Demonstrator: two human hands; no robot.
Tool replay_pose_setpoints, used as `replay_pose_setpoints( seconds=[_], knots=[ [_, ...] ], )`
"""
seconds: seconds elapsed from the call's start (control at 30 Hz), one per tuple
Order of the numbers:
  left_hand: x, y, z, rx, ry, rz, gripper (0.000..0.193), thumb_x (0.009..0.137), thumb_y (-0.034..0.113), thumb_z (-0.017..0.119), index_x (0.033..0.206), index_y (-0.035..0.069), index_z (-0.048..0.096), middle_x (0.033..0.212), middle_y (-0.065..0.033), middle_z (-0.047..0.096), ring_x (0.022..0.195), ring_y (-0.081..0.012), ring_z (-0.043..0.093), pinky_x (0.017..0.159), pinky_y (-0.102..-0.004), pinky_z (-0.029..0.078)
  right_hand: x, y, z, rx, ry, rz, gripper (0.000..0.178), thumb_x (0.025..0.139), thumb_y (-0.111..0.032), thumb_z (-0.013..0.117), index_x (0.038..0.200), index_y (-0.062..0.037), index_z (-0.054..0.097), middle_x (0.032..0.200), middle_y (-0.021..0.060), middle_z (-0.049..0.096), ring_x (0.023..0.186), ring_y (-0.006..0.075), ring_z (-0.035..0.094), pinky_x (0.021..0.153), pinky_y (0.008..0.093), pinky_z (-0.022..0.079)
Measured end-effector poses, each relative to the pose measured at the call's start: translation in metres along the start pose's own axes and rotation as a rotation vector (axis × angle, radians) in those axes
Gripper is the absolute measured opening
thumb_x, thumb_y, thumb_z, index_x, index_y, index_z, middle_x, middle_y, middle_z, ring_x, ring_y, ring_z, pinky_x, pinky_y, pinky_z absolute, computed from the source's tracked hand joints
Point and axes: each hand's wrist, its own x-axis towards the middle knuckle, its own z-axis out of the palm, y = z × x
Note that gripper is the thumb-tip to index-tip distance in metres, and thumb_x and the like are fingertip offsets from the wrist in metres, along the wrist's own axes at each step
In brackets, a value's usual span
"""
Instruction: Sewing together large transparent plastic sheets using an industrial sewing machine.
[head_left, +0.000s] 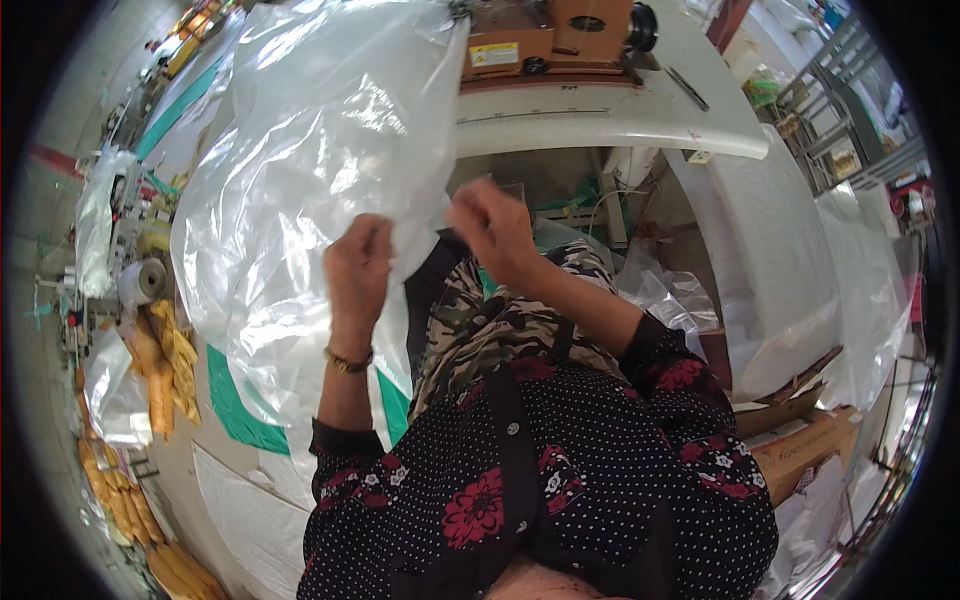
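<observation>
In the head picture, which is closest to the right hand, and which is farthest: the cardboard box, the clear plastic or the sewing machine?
From the right hand:
1. Clear plastic: just left of it.
2. Sewing machine: ahead, on the table.
3. Cardboard box: far over, lower right.

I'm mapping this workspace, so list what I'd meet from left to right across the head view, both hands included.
Pale gray roll → left hand → right hand → thin dark tool → cardboard box.
</observation>
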Motion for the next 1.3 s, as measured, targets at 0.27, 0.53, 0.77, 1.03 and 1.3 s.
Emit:
replay_pose_setpoints(
  seconds=[0.27, 0.53, 0.77, 1.03, 1.3],
  knots=[
    [0.025, 0.098, -0.047, 0.437, -0.164, 0.698, 0.004, 0.088, 0.005, 0.059, 0.091, 0.003, 0.06, 0.08, -0.0177, 0.063, 0.07, -0.0387, 0.062, 0.059, -0.0428, 0.049, 0.097, 0.024, 0.148, -0.074, -0.112, -0.402, 0.023, 0.088, -0.027, 0.057, 0.09, -0.0063, 0.066, 0.095, 0.0154, 0.067, 0.096, 0.0317, 0.063, 0.083, 0.0418, 0.049],
    [0.012, 0.052, -0.013, 0.705, -0.415, 0.634, 0.002, 0.087, 0.004, 0.05, 0.089, 0.005, 0.05, 0.072, -0.0166, 0.059, 0.069, -0.0369, 0.063, 0.058, -0.0461, 0.047, 0.061, 0.084, 0.185, -0.201, -0.515, -0.153, 0.022, 0.089, -0.024, 0.057, 0.094, -0.0038, 0.064, 0.087, 0.0181, 0.065, 0.088, 0.0317, 0.065, 0.078, 0.0423, 0.05],
    [-0.002, -0.036, 0.049, 0.514, -0.149, 0.534, 0.009, 0.084, 0.005, 0.053, 0.093, 0.006, 0.05, 0.077, -0.0125, 0.061, 0.071, -0.0335, 0.064, 0.058, -0.0441, 0.049, 0.028, 0.14, 0.096, -0.139, -0.811, 0.075, 0.022, 0.089, -0.022, 0.058, 0.097, -0.0015, 0.063, 0.079, 0.0204, 0.063, 0.081, 0.0318, 0.066, 0.073, 0.0427, 0.051],
    [-0.014, -0.04, 0.068, 0.233, 0.13, 0.298, 0.009, 0.086, 0.005, 0.065, 0.093, 0.002, 0.066, 0.079, -0.0117, 0.062, 0.065, -0.0291, 0.063, 0.055, -0.0366, 0.047, 0.106, 0.024, -0.033, -0.496, -0.517, -0.434, 0.017, 0.09, -0.02, 0.062, 0.093, -0.0034, 0.06, 0.086, 0.0107, 0.064, 0.082, 0.0334, 0.061, 0.076, 0.0411, 0.05],
    [-0.026, -0.021, 0.06, -0.259, 0.075, -0.265, 0.026, 0.087, 0.001, 0.06, 0.112, 0.002, 0.068, 0.08, -0.0083, 0.061, 0.065, -0.0142, 0.058, 0.061, -0.0279, 0.046, 0.131, 0.004, -0.02, -0.562, -0.698, -0.825, 0.011, 0.086, -0.014, 0.064, 0.091, -0.0067, 0.059, 0.095, 0.0047, 0.059, 0.099, 0.0257, 0.055, 0.095, 0.0412, 0.041]
  ],
)
